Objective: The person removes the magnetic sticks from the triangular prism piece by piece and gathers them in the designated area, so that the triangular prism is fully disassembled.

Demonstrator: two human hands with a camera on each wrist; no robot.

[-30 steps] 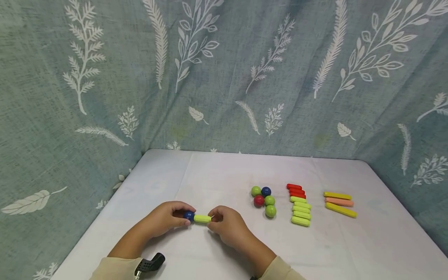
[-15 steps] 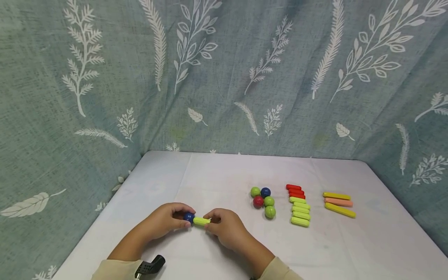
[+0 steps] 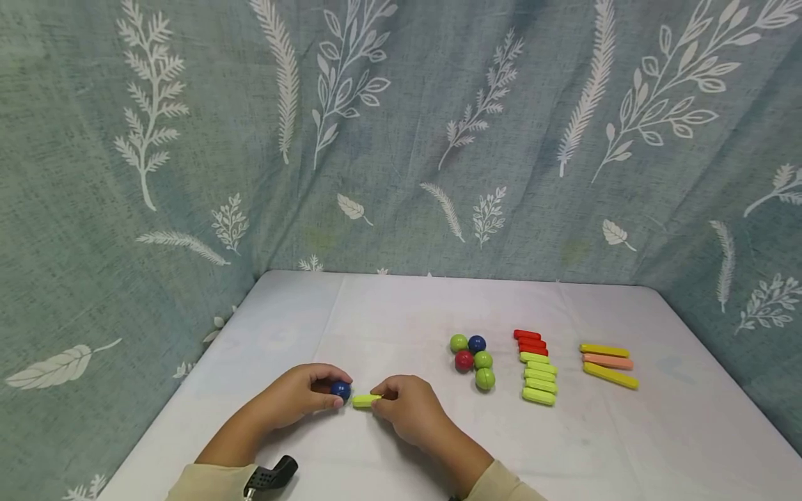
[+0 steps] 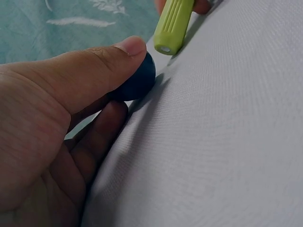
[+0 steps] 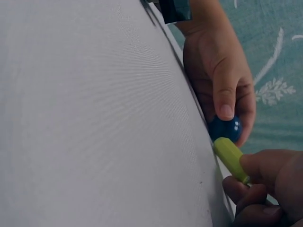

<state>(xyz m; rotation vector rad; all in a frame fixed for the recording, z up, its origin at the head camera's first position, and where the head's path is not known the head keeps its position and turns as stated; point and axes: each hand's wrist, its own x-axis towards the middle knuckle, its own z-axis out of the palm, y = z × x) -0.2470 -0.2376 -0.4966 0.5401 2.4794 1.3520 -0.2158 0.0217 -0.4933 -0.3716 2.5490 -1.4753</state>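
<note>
My left hand [image 3: 294,396] pinches a glossy blue ball [image 3: 341,390] between thumb and fingers at the table's left front. To its right, my right hand [image 3: 410,410] grips one end of a short yellow-green stick [image 3: 363,401]. A small gap separates ball and stick in the head view. In the left wrist view, grooves run along the stick [image 4: 174,21], and its near end shows a pale round spot; the thumb partly covers the ball [image 4: 139,80]. The right wrist view has the stick [image 5: 229,158] pointing at the ball [image 5: 226,128].
Further right lies a cluster of green, blue and red balls [image 3: 464,360]. Beside it is a column of short red sticks [image 3: 531,342] and yellow-green sticks [image 3: 539,385]. Longer yellow and orange sticks [image 3: 608,362] lie beyond. A patterned curtain [image 3: 401,139] surrounds the white table [image 3: 388,313].
The stick's end was against the blue ball; now it is apart, having tilted and shifted slightly right and nearer. My left hand keeps its grip with hardly any movement.
</note>
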